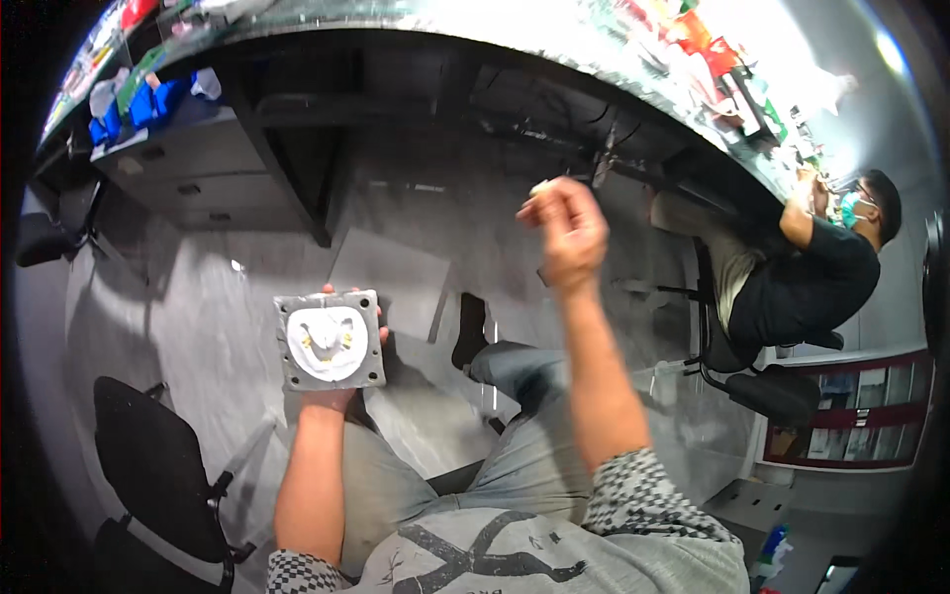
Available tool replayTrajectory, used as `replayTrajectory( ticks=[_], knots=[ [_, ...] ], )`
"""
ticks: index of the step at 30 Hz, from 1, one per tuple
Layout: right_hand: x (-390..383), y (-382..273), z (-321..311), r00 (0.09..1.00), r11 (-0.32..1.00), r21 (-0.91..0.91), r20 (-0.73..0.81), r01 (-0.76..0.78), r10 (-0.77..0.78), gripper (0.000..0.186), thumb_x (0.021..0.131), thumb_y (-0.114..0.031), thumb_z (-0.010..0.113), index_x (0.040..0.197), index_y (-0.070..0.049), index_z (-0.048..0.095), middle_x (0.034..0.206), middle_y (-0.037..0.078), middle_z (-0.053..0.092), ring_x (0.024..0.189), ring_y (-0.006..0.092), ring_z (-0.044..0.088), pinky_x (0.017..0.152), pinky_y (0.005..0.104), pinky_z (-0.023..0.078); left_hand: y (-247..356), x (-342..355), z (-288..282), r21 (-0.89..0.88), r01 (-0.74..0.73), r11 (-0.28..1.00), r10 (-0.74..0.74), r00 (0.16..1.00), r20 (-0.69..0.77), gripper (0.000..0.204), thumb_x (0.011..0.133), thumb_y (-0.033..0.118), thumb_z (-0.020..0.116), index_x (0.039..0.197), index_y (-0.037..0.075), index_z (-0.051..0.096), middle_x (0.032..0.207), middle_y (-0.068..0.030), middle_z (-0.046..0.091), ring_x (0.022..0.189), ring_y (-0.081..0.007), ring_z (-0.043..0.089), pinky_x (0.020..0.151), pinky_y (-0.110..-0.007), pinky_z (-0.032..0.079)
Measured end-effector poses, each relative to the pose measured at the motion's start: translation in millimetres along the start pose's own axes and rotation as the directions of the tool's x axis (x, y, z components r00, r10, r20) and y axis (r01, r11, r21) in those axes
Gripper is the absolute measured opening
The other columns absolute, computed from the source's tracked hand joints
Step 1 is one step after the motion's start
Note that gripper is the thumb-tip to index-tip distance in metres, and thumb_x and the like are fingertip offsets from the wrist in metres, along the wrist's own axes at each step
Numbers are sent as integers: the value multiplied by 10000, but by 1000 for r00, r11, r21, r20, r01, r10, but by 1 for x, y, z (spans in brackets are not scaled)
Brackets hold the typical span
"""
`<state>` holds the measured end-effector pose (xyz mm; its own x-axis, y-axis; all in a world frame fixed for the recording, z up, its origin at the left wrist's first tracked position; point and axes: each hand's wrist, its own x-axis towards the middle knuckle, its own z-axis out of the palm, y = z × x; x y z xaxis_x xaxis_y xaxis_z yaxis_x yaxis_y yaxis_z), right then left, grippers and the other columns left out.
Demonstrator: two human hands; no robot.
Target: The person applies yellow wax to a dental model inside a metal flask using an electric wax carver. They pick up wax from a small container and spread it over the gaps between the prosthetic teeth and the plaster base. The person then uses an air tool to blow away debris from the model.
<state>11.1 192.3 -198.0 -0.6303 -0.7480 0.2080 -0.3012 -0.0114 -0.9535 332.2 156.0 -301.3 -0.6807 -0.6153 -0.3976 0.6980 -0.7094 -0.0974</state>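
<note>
My left hand (pixel 332 398) supports a square grey metal dental flask half (pixel 366 309) from beneath. Its fingers curl round the flask's far and right edges. Set in the flask is a round white plaster mould (pixel 327 368) with a horseshoe-shaped ridge and small yellowish spots along it. Holes show at the flask's corners. My right hand (pixel 569 233) is raised well apart from the flask, ahead and to the right, with thumb and fingers pinched together. A tiny pale thing seems to show at the fingertips, too small to name.
A long workbench (pixel 396 45) cluttered with items curves across the far side. Grey drawers (pixel 203 188) stand under it at left. A black chair (pixel 153 445) is at my left. To the right, a masked co-worker (pixel 807 277) sits at the bench. A red-framed cabinet (pixel 861 418) stands behind.
</note>
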Motion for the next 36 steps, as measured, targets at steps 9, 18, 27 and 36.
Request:
replayTrajectory(
  ticks=[9, 18, 27, 36],
  knots=[
    [197, -114, -223, 856, 299, -813, 412, 500, -313, 218, 965, -199, 672, 1110, -59, 754, 1079, 159, 752, 958, 286, 726, 848, 386, 567, -135, -18, 4, -12, 0, 1000, 1, 991, 137, 557, 1012, 502, 488, 1489, 215, 461, 1442, -186, 527, 1265, -490, 547, 1009, -695, 468],
    [161, -82, -249, 884, 803, -477, -105, 358, -457, 235, 1022, -116, 570, 1167, 2, 712, 1024, 105, 755, 967, 159, 690, 887, 305, 542, -150, 3, 68, -7, -35, 999, 35, 931, 364, 628, 1000, 523, 503, 1538, 212, 409, 1533, -176, 460, 1377, -500, 436, 1108, -704, 357],
    [-188, 97, -140, 287, 859, -505, 837, 80, 465, 584, 802, -323, 753, 1326, -100, 626, 1324, 183, 636, 1259, 342, 572, 1055, 467, 453, -160, 31, 135, -2, -34, 999, 33, 949, 313, 566, 1003, 537, 497, 1450, 189, 491, 1457, -194, 524, 1305, -482, 518, 1065, -695, 416],
    [-332, 130, -105, -729, 842, -514, 637, -161, 250, 449, 726, -106, 669, 1169, -36, 701, 1050, 139, 754, 934, 278, 678, 823, 402, 513, -159, 82, 142, -26, -168, 985, 168, 941, 292, 708, 914, 619, 610, 1483, 230, 446, 1544, -135, 420, 1444, -383, 393, 1139, -728, 302]
  ],
)
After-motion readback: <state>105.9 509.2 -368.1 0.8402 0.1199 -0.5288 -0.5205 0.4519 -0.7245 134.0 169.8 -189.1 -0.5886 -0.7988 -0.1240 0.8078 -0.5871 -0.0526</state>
